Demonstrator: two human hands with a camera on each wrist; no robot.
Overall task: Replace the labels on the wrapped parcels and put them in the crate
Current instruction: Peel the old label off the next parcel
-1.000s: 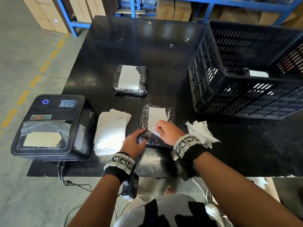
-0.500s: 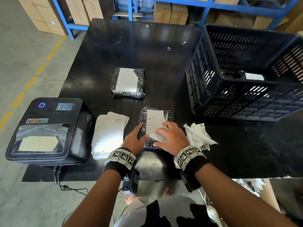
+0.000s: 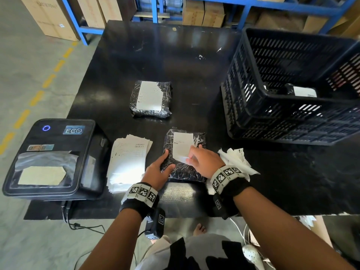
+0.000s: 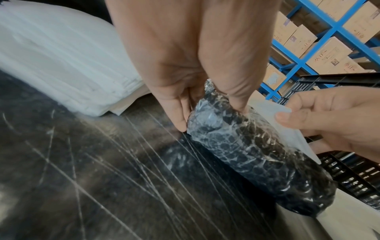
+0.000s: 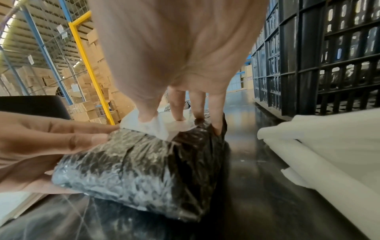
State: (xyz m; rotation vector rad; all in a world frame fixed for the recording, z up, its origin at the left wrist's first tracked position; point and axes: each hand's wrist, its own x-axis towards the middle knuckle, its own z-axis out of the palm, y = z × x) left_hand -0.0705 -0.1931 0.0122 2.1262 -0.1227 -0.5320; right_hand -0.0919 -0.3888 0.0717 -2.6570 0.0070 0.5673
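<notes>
Left of the left hand (image 3: 158,169), a label stack (image 3: 128,158) is lying. That hand is gripping the near parcel (image 3: 185,170) at its left edge, steadying it on the table (image 3: 175,61). The right hand (image 3: 204,159) is pinching the label (image 3: 182,148) on top; the crate (image 3: 292,121) is standing beyond, to its right.

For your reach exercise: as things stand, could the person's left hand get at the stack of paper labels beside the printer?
Probably yes: the stack of labels lies just left of the left hand with nothing between them, but that hand would first have to release its grip on the parcel.
</notes>
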